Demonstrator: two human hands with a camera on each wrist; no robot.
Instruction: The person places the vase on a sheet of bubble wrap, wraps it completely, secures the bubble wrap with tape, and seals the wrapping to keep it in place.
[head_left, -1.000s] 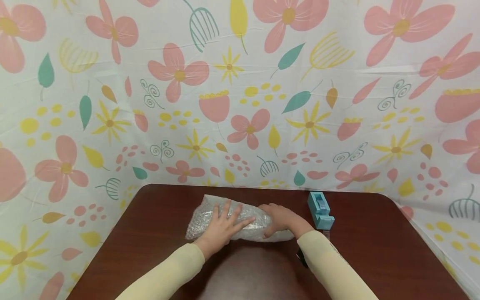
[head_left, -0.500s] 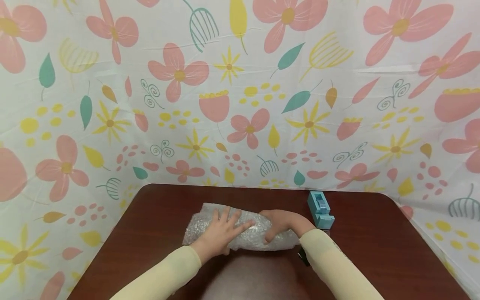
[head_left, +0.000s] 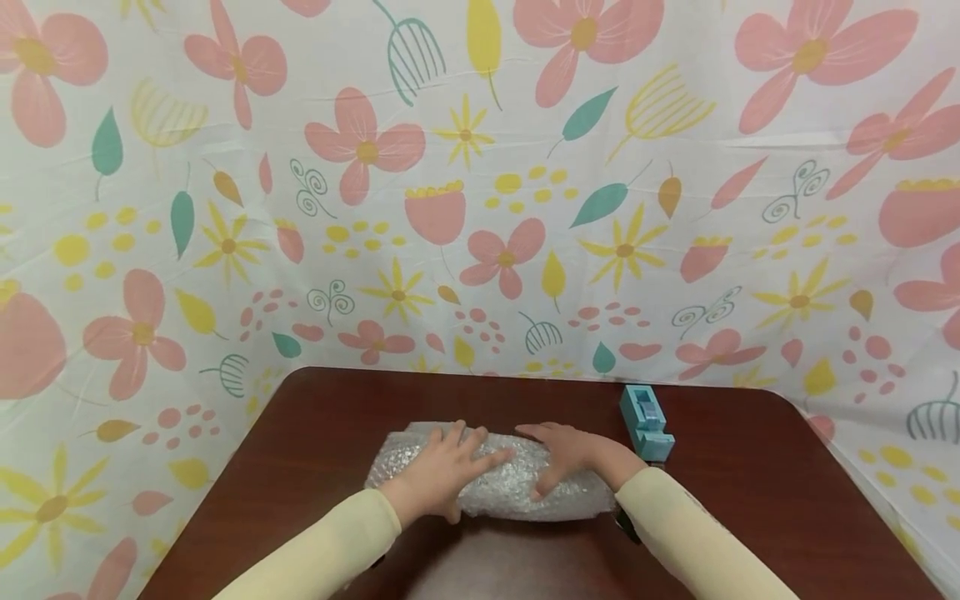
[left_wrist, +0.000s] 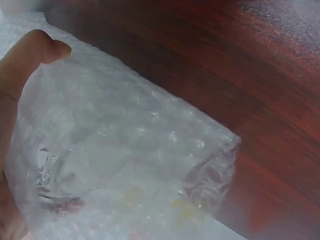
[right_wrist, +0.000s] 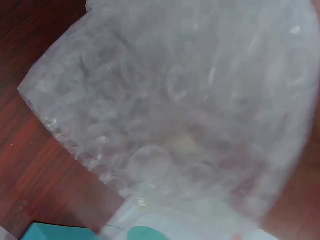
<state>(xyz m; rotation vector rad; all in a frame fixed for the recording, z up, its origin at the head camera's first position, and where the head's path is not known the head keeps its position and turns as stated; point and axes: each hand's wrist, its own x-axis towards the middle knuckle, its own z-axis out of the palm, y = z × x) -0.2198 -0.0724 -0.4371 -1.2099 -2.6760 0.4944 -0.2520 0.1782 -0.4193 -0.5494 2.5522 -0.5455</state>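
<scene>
A wrapped bundle of clear bubble wrap (head_left: pixel 502 493) lies crosswise on the dark wooden table. Whatever is inside is too blurred by the bubbles to make out. My left hand (head_left: pixel 435 477) holds its left part, fingers spread over the top and thumb low at the near side. On the right part, my right hand (head_left: pixel 577 457) grips across it, with the thumb on the near face and the fingers toward the far side. The left wrist view has the thumb (left_wrist: pixel 42 47) bent against the plastic. Bubble wrap (right_wrist: pixel 165 95) fills most of the right wrist view.
A light blue tape dispenser (head_left: pixel 648 423) stands behind my right forearm, close to the right hand. Part of a dark object (head_left: pixel 627 527) shows beside the right sleeve. Floral fabric (head_left: pixel 480 208) hangs behind the table's (head_left: pixel 360 396) far edge.
The bubble-wrapped bundle has come nearer to me and turned a little, both hands staying on it. My left thumb now shows at its near side. The tape dispenser stays put.
</scene>
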